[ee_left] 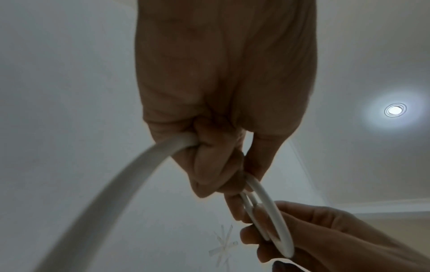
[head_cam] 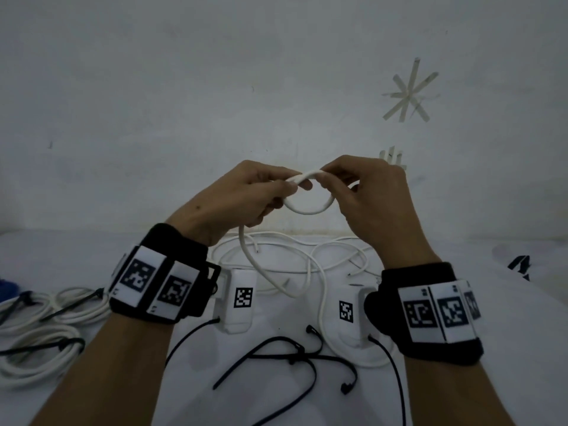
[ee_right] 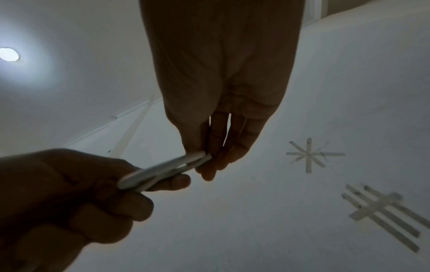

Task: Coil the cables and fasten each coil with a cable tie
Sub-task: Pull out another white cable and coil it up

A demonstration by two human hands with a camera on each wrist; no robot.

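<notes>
Far left on the white tabletop (head_cam: 461, 395): finished coils (head_cam: 46, 342) of white cable, each cinched with a black tie. Next across, left forearm angled up and inward, black wrist strap with printed markers just behind the hand. Left hand (head_cam: 233, 195) raised above the table in front of the wall, fingers curled into a loose fist round the white cable (head_cam: 307, 207); thumb and forefinger pinching the top of a small loop, lower fingers wrapped round the strand that drops from the fist and trails down to the table. Between the two hands: that small loop, held upright in the air, well above the surface. Beneath it, loose cables (head_cam: 307, 262) sprawled across the table, and nearer the body several loose cable ties (head_cam: 295, 358), black, lying crossed over one another. Right of the loop: right hand (head_cam: 372, 195) raised to the same height, wrist bent, fingertips (ee_right: 207, 173) brought together and pinching the loop's far side, remaining fingers nearly straight alongside. Right forearm angled up and inward, mirroring the left. On the wall (head_cam: 184, 87) above right: tape marks (head_cam: 408, 93) in a star shape.
</notes>
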